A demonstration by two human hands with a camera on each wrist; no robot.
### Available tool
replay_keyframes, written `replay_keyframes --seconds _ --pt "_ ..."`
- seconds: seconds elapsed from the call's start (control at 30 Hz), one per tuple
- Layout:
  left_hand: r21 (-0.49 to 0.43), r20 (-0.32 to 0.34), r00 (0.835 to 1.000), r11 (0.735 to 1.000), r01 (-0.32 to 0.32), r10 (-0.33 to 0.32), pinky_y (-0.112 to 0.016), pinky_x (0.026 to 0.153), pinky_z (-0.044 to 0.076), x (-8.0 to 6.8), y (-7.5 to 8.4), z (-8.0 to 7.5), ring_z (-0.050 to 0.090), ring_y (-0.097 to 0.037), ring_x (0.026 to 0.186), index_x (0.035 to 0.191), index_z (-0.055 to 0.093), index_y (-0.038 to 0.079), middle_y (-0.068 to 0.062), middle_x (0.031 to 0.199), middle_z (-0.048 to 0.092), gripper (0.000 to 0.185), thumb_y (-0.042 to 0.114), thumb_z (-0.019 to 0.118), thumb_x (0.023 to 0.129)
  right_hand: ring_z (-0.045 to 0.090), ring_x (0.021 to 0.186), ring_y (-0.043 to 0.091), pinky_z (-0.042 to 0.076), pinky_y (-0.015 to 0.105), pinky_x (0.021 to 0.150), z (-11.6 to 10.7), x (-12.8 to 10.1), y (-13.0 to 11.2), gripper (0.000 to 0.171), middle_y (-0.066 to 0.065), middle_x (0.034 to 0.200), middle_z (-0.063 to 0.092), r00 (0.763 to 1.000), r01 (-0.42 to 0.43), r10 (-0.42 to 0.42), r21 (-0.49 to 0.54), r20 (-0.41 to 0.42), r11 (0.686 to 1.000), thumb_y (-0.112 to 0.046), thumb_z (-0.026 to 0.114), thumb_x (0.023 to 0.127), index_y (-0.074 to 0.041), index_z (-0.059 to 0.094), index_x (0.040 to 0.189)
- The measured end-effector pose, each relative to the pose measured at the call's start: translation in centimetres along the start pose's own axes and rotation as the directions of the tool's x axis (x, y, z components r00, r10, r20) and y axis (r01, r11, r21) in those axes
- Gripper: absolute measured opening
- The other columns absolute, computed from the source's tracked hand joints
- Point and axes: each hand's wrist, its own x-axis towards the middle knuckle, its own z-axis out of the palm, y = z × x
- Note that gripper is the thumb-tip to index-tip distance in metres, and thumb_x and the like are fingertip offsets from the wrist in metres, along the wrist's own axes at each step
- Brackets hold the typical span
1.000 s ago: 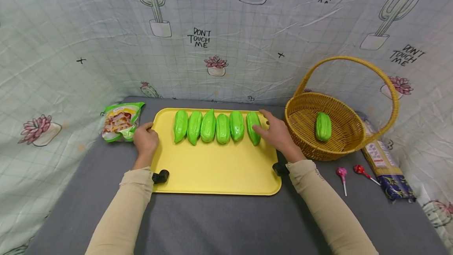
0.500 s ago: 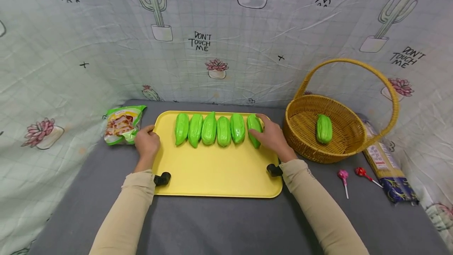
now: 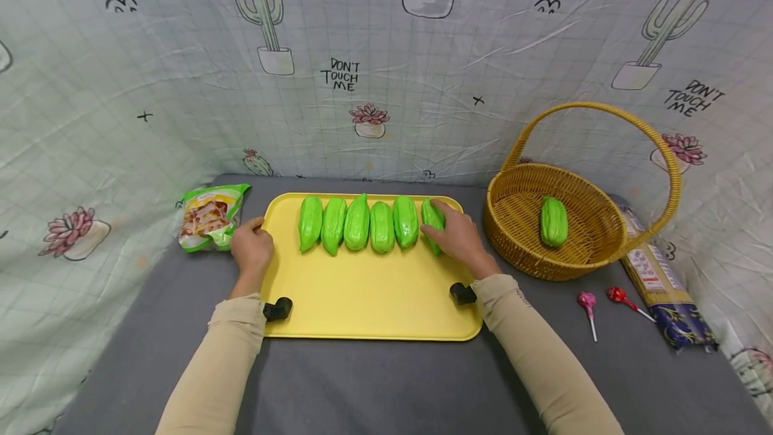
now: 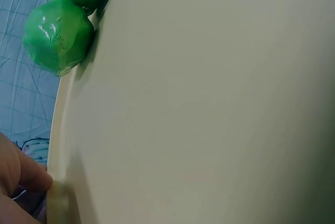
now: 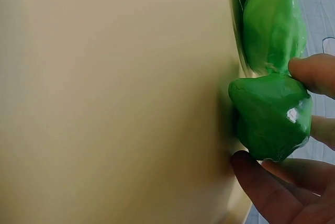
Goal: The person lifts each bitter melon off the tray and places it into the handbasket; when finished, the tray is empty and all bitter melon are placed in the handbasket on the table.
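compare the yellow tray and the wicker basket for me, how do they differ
The yellow tray is low, rectangular and smooth; the wicker basket is deeper, rounded and woven. The basket has a tall arched handle; the tray shows none. Five green gourd-like pieces line the tray's far side, with a sixth in the right hand; the basket holds one. Both sit on the gray table and bear such pieces.

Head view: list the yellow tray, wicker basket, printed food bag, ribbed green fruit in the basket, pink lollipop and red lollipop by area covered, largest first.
1. Yellow tray
2. Wicker basket
3. Printed food bag
4. Ribbed green fruit in the basket
5. Pink lollipop and red lollipop: too alike to rank
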Motion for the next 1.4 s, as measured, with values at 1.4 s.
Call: replay_keyframes --seconds 1.4 --pt "0.013 -0.027 1.000 1.000 -0.004 0.005 -0.058 0.109 0.046 -0.1 0.0 0.3 0.058 -0.048 0.124 0.131 0.067 -0.005 -0.028 0.133 0.065 0.043 -0.001 0.038 0.099 0.070 0.103 0.037 0.059 0.048 0.080 -3.4 -1.8 -0.8 0.067 0.025 0.128 0.068 0.977 0.095 -0.073 0.101 -0.201 0.990 -0.035 0.070 0.096 -0.013 0.045 0.155"
